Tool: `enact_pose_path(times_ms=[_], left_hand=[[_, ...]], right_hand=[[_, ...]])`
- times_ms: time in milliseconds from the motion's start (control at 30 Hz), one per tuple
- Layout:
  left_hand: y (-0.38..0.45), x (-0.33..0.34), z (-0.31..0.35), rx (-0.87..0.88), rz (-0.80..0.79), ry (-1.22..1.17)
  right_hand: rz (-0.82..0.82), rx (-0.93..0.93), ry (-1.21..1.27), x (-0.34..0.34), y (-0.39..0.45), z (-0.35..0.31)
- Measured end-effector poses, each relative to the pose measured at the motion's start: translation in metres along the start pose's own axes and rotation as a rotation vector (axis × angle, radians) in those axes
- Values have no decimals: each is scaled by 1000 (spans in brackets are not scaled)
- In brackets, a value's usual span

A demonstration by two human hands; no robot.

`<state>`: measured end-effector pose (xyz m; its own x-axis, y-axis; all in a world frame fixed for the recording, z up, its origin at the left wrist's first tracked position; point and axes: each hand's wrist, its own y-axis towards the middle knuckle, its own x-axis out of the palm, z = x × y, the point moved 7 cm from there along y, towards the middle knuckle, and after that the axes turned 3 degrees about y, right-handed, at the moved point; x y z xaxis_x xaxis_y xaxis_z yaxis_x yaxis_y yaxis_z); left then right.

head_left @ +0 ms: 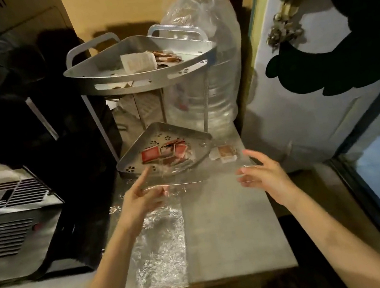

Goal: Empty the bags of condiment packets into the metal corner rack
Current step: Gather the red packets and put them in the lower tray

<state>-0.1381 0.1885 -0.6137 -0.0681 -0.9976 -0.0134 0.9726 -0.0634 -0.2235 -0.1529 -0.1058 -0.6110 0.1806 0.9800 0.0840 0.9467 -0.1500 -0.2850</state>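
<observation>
A two-tier metal corner rack [205, 139] stands at the back of the counter. Its top shelf [104, 69] holds white and brown condiment packets [139, 62]. Red packets [150, 154] lie on the lower shelf. A clear plastic bag [195, 171] is stretched between my hands just in front of the lower shelf. My left hand [140, 197] pinches the bag's left edge with the index finger pointing out. My right hand [263, 173] holds the right edge with its fingers spread. A few brown and white packets [224, 153] show at the bag's far right corner, beside the shelf.
A crinkled empty clear bag [160, 247] lies flat on the grey counter [229, 231]. A large clear water bottle [209, 49] stands behind the rack. A black appliance with a grille [5, 220] sits at the left. A white door [301, 102] is at the right.
</observation>
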Motion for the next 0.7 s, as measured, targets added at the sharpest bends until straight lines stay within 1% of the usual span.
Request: enact_pose_path(times_ms=[100,167,200,233,300,367,400,467,500,533,600,633,700], left_hand=[[1,-1,11,37,6,102],[1,-3,18,52,-13,199],[0,-5,23,64,-10,270],[-1,-7,29,95,22,368],[-4,-12,46,200,168,599],[-10,-16,63,300,329,773],[-12,-17,69,325,387,840],[-13,-17,78,385,446,931],[-15,-14,83,435,458,968],[-16,-10,89,490,456,990],[-20,-1,103,586,396,997],[-21,4,109,622,342,1003],[-25,13,121,687,244,1012]], right_hand=[[9,-45,-69,-1,-1,-5],[-32,-66,-102,-1,-2,-10],[-65,-71,-162,1,-2,-13],[-95,-77,-234,3,-3,-16],[-98,-112,-363,5,-1,-18],[-39,-195,-456,6,2,-24],[5,-245,-541,6,3,-28],[95,-351,-858,9,3,-37],[114,-399,-1021,14,2,-42],[101,-434,-1137,22,0,-47],[5,-504,-1236,44,-5,-57],[-62,-539,-1242,57,-8,-60],[-171,-544,-1138,78,-12,-64]])
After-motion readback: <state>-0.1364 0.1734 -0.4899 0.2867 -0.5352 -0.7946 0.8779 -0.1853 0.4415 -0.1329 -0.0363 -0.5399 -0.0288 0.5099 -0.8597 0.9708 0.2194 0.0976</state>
